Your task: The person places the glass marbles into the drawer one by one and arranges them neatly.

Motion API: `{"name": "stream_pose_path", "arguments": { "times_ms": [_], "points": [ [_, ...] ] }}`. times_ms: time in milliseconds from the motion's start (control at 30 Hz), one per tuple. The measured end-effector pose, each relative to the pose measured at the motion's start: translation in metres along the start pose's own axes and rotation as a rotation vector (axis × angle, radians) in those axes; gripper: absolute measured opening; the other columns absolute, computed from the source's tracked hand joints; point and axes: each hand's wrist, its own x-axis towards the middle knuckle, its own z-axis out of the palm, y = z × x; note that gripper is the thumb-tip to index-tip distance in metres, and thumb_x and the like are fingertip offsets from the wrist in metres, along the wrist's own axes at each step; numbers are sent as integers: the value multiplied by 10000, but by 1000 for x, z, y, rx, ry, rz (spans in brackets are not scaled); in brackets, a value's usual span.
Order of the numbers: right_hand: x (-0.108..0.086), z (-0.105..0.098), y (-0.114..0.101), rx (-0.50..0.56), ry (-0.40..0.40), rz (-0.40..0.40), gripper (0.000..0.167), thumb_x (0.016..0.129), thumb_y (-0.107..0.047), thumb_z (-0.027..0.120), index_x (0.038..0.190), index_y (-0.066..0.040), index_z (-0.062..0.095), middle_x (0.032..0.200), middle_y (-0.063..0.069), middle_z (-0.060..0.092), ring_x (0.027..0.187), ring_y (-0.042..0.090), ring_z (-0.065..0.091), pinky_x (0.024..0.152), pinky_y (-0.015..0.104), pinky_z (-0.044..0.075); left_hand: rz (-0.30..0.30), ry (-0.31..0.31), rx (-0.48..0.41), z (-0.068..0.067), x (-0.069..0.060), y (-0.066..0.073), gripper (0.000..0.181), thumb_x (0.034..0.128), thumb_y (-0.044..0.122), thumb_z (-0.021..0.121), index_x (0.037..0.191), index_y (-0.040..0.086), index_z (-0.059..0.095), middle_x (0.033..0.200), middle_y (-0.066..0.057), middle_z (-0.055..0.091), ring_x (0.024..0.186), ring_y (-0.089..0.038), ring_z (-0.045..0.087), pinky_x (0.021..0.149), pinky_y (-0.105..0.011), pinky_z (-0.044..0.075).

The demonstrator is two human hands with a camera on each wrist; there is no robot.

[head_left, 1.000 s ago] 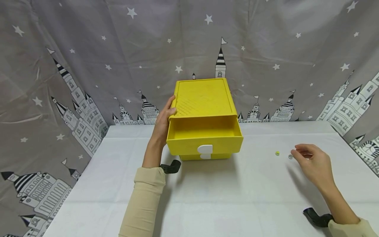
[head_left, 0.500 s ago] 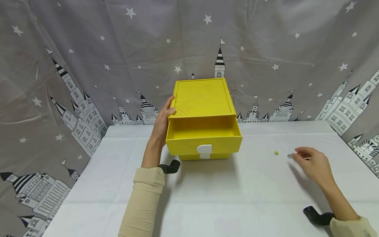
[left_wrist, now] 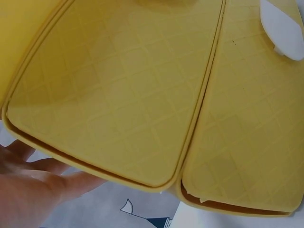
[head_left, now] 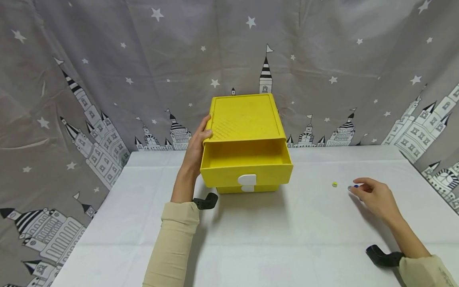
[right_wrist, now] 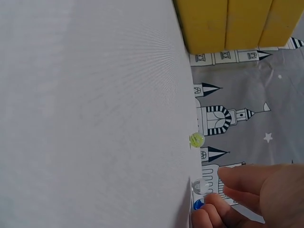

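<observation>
My yellow box (head_left: 247, 117) stands upright, its upper drawer (head_left: 220, 176) pulled out toward me. Well to its right sits a small yellow-green marble (head_left: 334, 184) — then a clear marble (right_wrist: 200, 186) and a blue marble (right_wrist: 198, 204), close together by my right hand (head_left: 376, 198).

Item: one grey backdrop (head_left: 179, 48), creased, hanging behind the table and along both sides. Printed thereon: scattered white stars (head_left: 157, 14); one slender tower (head_left: 265, 77), roof striped black and white, pennant on top; one domed castle (head_left: 181, 135) near the lower edge. Item: one white tablecloth (head_left: 251, 247), faint fold lines running across it.
</observation>
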Motion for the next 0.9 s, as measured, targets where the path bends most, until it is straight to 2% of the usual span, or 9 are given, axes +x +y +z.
{"name": "stream_pose_path", "arguments": {
  "times_ms": [267, 433, 700, 900],
  "points": [
    [4, 7, 4, -37, -43, 47, 339, 926, -144, 660, 1146, 112, 630, 808, 99, 613, 657, 170, 494, 557, 286, 384, -1, 3, -8, 0, 0, -1, 666, 927, 286, 473, 1566, 266, 286, 1562, 13, 298, 1288, -201, 423, 1088, -384, 319],
    [8, 10, 4, -67, -65, 48, 318, 903, -111, 661, 1120, 121, 643, 796, 105, 619, 700, 221, 503, 603, 339, 398, -1, 4, -20, 0, -1, 0, 659, 931, 281, 473, 1564, 267, 290, 1556, 9, 305, 1270, -210, 433, 1079, -385, 328],
    [10, 10, 6, -67, -97, 47, 231, 900, -79, 643, 1018, 118, 670, 900, 238, 656, 797, 331, 579, 640, 364, 420, 7, 4, -16, 0, -1, 1, 658, 939, 276, 464, 1569, 255, 275, 1572, 18, 282, 1311, -202, 405, 1098, -380, 309],
    [8, 11, 8, -73, -95, 55, 207, 896, -66, 644, 999, 111, 669, 874, 211, 651, 777, 306, 567, 635, 362, 420, 8, -5, -20, 1, -1, 1, 659, 939, 275, 461, 1570, 253, 274, 1576, 28, 277, 1317, -197, 404, 1107, -376, 303]
  ]
}}
